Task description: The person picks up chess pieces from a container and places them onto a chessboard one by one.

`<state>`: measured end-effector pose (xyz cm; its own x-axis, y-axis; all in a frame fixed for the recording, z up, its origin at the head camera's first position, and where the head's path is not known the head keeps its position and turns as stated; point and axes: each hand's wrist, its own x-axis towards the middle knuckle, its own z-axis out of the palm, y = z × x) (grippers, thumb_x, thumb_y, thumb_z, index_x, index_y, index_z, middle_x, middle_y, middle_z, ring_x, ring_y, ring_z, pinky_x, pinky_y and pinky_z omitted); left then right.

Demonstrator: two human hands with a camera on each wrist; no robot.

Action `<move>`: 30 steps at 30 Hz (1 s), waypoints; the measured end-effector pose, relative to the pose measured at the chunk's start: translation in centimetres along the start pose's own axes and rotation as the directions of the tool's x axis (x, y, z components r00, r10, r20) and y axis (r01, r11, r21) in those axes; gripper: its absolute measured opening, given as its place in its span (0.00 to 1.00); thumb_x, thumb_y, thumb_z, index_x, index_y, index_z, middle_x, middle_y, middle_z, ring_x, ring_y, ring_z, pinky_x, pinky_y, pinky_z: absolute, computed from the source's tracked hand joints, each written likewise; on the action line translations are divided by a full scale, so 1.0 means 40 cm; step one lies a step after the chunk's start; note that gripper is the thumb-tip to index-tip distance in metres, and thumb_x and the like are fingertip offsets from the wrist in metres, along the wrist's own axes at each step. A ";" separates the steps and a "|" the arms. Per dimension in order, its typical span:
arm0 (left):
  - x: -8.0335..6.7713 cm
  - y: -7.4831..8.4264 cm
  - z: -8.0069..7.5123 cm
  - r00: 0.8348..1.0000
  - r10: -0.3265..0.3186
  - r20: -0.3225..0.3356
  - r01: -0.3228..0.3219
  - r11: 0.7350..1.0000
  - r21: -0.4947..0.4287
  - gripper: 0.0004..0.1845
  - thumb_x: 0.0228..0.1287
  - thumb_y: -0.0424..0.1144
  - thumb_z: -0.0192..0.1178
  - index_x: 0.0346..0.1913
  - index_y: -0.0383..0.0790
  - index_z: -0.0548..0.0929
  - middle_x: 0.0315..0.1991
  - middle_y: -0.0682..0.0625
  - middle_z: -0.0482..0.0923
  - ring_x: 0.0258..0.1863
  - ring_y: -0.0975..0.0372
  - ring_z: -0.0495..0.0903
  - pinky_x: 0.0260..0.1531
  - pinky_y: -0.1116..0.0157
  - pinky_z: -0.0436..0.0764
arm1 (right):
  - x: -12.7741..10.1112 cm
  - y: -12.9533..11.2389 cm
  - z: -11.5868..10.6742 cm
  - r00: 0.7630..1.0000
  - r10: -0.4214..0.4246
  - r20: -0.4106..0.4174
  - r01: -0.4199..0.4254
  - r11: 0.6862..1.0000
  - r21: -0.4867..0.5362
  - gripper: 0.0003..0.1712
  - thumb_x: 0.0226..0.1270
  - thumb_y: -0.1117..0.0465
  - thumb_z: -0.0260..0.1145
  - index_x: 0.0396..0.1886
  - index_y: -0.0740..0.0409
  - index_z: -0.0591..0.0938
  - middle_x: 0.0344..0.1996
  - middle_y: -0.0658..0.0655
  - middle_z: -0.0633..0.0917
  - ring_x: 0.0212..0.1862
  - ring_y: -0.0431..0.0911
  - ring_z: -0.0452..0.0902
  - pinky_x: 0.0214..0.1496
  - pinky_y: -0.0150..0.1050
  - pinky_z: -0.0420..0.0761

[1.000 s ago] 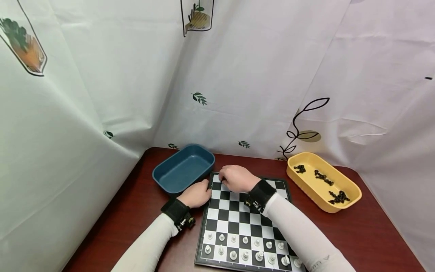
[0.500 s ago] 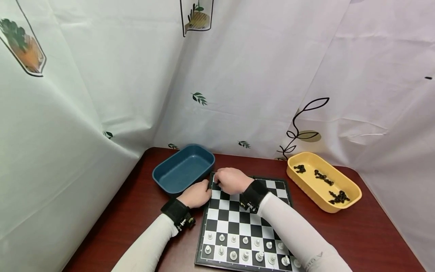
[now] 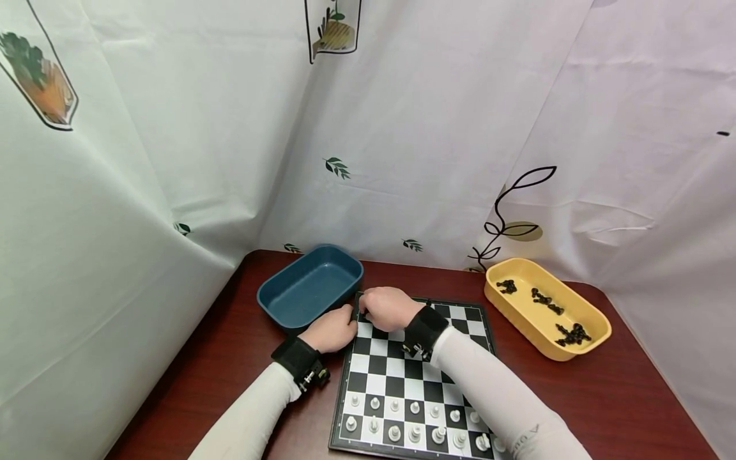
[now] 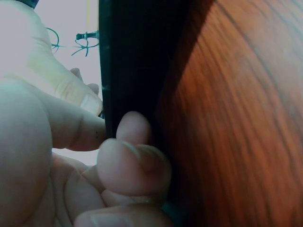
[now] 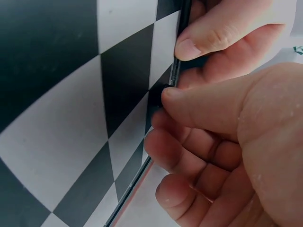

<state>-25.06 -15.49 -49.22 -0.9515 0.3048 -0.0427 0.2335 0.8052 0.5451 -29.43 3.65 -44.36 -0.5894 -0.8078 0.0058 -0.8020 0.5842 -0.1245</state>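
A black-and-white chessboard (image 3: 377, 364) lies on the table. My left hand (image 3: 329, 329) grips its left edge near the far corner, with the thumb on top and curled fingers (image 4: 135, 165) underneath. Over the far-left corner square, my right hand (image 3: 391, 309) pinches a small black chess piece (image 5: 164, 91), mostly covered by the thumb and fingers. Another black chess piece (image 4: 87, 35) shows beyond the board's edge in the left wrist view. White chess pieces (image 3: 394, 433) stand in two rows along the near side, partly behind the right sleeve.
Behind the left hand sits a blue tray (image 3: 310, 287) with nothing in it. A yellow tray (image 3: 517, 322) at the right holds several black chess pieces (image 3: 572, 334). Patterned white cloth (image 3: 414, 160) hangs behind the dark red table (image 3: 621, 399).
My right hand has shifted left to the board's far-left corner, carrying the black chess piece. The left hand keeps its place on the edge.
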 end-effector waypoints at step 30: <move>0.002 0.001 0.005 1.000 0.002 -0.028 -0.001 0.999 0.052 0.19 0.83 0.38 0.52 0.62 0.27 0.81 0.52 0.39 0.86 0.46 0.54 0.86 0.55 0.49 0.84 | -0.078 0.063 -0.046 0.990 0.106 -0.095 -0.100 0.993 0.058 0.15 0.78 0.62 0.73 0.60 0.60 0.89 0.51 0.55 0.88 0.49 0.47 0.86 0.55 0.46 0.86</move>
<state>-25.08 -15.32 -49.38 -0.9562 0.2922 -0.0180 0.2443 0.8302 0.5011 -29.79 7.79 -42.88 -0.6773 -0.7305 0.0872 -0.7318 0.6569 -0.1815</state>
